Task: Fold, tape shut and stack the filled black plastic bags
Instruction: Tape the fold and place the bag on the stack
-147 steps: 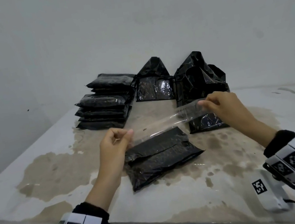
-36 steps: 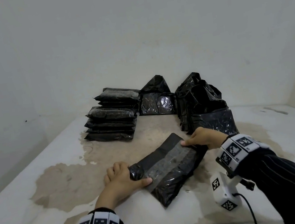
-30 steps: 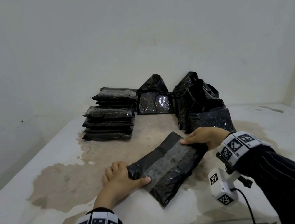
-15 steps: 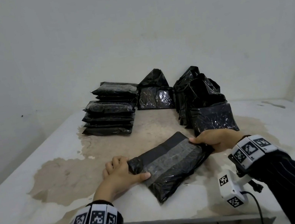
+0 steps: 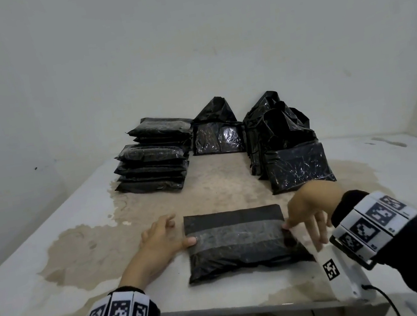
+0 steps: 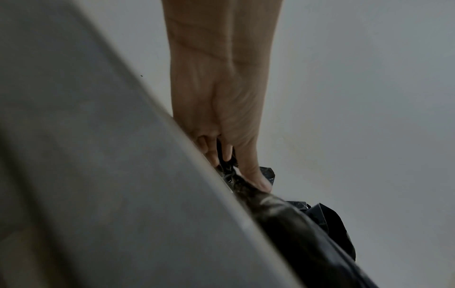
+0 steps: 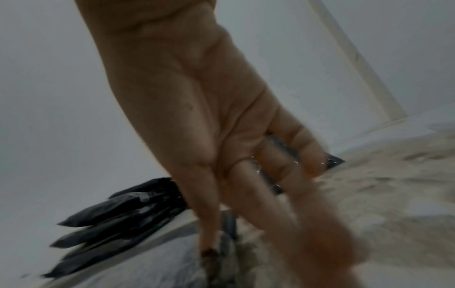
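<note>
A filled black bag [image 5: 238,244], folded flat with a strip of clear tape [image 5: 237,235] across its top, lies square to the near edge of the table [image 5: 57,282]. My left hand [image 5: 170,236] pinches the bag's left edge, thumb on top; the left wrist view shows the fingers [image 6: 209,154] curled under the bag [image 6: 295,224]. My right hand [image 5: 305,213] is at the bag's right edge with only the thumb tip touching it. Its fingers [image 7: 295,204] are straight and blurred, holding nothing.
A stack of taped bags [image 5: 152,161] stands at the back left, also seen in the right wrist view as the stack [image 7: 118,214]. Filled bags with open tops lean at the back middle [image 5: 217,137] and back right [image 5: 293,160]. A wall stands close behind.
The bag has turned from a slant to lie square to the table edge and nearer to me. My right hand has let go of its right end and spread its fingers.
</note>
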